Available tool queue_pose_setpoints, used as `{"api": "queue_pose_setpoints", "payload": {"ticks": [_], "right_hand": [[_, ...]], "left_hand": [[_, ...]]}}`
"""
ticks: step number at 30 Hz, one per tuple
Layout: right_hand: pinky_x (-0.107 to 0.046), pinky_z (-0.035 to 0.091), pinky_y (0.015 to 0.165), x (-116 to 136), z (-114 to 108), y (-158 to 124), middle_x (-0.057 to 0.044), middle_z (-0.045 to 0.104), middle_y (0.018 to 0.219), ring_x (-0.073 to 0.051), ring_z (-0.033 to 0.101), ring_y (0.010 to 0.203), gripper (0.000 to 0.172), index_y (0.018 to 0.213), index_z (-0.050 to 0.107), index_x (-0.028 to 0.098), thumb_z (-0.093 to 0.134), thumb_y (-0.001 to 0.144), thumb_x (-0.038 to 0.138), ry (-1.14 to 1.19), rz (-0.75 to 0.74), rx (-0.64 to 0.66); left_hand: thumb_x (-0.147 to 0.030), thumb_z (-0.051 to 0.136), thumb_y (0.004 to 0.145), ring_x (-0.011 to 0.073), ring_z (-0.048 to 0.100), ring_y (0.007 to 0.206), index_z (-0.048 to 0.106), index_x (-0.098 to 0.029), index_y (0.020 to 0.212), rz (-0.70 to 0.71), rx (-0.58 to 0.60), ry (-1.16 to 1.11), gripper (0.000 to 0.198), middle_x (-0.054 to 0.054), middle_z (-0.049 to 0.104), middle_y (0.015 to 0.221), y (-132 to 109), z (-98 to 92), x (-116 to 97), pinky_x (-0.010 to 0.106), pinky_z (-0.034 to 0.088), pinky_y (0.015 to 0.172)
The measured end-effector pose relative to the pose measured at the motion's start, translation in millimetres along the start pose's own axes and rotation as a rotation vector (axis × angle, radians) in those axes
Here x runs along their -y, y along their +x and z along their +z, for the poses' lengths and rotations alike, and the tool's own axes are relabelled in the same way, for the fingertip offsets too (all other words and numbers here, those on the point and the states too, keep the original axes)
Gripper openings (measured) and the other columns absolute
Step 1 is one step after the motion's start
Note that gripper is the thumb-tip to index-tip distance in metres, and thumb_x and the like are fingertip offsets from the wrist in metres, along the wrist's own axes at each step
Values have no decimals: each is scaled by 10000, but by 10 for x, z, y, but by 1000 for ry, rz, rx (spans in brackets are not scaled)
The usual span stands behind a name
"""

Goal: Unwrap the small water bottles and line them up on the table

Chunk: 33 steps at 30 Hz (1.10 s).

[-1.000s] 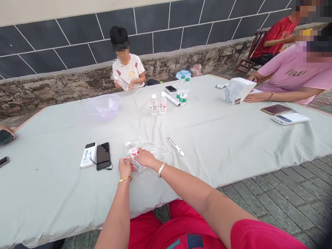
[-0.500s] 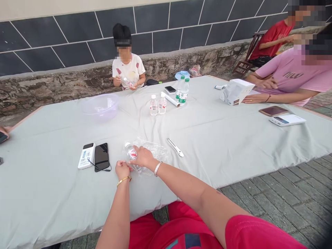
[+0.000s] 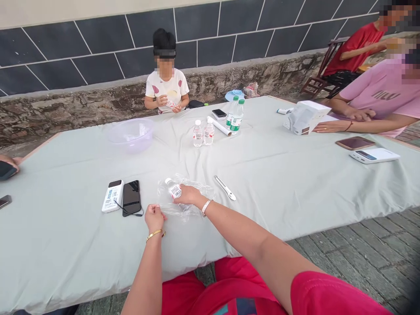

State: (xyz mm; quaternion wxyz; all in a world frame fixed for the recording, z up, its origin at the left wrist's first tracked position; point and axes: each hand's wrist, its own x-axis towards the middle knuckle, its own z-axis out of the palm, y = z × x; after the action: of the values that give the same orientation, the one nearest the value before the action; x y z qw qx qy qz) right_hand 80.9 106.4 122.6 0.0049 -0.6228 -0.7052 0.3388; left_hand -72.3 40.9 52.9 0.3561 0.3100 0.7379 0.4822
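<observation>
My right hand [image 3: 187, 194] is wrapped round a small clear water bottle [image 3: 173, 188] with a white cap. The bottle lies tilted over a crumpled sheet of clear plastic film [image 3: 183, 211], its cap pointing away to the left. At the near left edge of that film, my left hand [image 3: 155, 216] is closed, thumb and fingertips pinched together on the film's edge. To the right of the film lies a white utility knife [image 3: 225, 188], touched by neither hand.
Left of my hands lie a white power bank [image 3: 113, 196] and a black phone [image 3: 131, 198], cabled together. Farther off stand a translucent purple basin [image 3: 131, 136], two small bottles [image 3: 197, 134], green-capped bottles [image 3: 236, 118] and a white box [image 3: 307, 117]. Several people sit around the table.
My right hand has shifted slightly right and turned the bottle, so its barcode side now shows. My left hand stays pinched near the film's edge. The camera view has swung a little left.
</observation>
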Motion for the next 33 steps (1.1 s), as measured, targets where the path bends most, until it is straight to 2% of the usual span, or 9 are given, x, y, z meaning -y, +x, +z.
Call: {"api": "queue_pose_setpoints", "payload": {"ticks": [3, 5, 10, 12, 15, 19, 23, 29, 33], "right_hand": [[-286, 468, 627, -114, -111, 37, -55, 688, 841, -236, 642, 778, 345, 881, 646, 178, 675, 608, 386, 199, -19, 85], [-270, 466, 601, -212, -172, 39, -28, 673, 759, -204, 634, 714, 248, 823, 638, 174, 663, 619, 313, 416, -37, 167], [-276, 496, 686, -479, -332, 6, -22, 667, 892, -183, 639, 822, 404, 980, 578, 198, 680, 590, 206, 923, -145, 293], [-305, 492, 755, -569, -415, 52, -30, 662, 945, -189, 630, 893, 453, 1005, 564, 210, 698, 572, 194, 1015, -192, 207], [-351, 470, 816, -667, -544, 246, -42, 659, 979, -196, 610, 945, 492, 997, 559, 205, 733, 537, 210, 1097, -240, 16], [-368, 458, 831, -748, -669, 640, -57, 649, 1001, -190, 600, 916, 580, 993, 530, 173, 757, 461, 214, 1113, -252, -316], [-368, 460, 836, -778, -678, 944, -63, 633, 1034, -196, 590, 923, 622, 1030, 498, 169, 759, 470, 241, 919, -168, -557], [-366, 462, 843, -707, -623, 1066, -52, 626, 1049, -210, 588, 945, 635, 1148, 466, 187, 734, 585, 304, 595, -106, -645], [-395, 429, 915, -699, -584, 831, -122, 554, 1201, -256, 530, 1086, 701, 1259, 431, 175, 716, 647, 365, 483, -55, -700]], "left_hand": [[-246, 490, 770, 117, 511, 394, 478, -215, 692, 3, -8, 36, 85, -75, 469, 478, 53, -69, 12, 252, 462, 443], [-247, 491, 768, 123, 525, 402, 503, -210, 730, 2, -11, 52, 54, -68, 477, 483, 88, -128, 18, 255, 467, 448], [-260, 505, 752, 114, 515, 416, 540, -194, 1137, 47, 29, 61, 392, -86, 462, 501, 123, -333, -11, 249, 487, 457], [-287, 514, 743, 108, 498, 431, 536, -202, 1220, 96, 112, 90, 485, -88, 440, 490, 133, -420, -27, 247, 495, 476], [-327, 535, 729, 126, 532, 492, 645, -186, 1088, 113, 212, 202, 401, -42, 518, 530, 165, -504, -56, 265, 500, 525], [-419, 562, 718, 200, 623, 666, 670, -186, 813, 111, 179, 465, 274, 50, 658, 744, 194, -482, -153, 306, 486, 617], [-602, 606, 643, 299, 615, 874, 624, -190, 798, 190, 101, 822, 442, 105, 664, 875, 168, -382, -289, 344, 460, 676], [-300, 599, 706, 332, 566, 986, 585, -189, 675, 357, 198, 1249, 115, 132, 617, 932, 162, -432, -429, 440, 438, 797], [-139, 609, 613, 360, 524, 1081, 520, -198, 566, 463, 131, 1094, 117, 104, 619, 808, 130, -514, -591, 513, 367, 917]]}}
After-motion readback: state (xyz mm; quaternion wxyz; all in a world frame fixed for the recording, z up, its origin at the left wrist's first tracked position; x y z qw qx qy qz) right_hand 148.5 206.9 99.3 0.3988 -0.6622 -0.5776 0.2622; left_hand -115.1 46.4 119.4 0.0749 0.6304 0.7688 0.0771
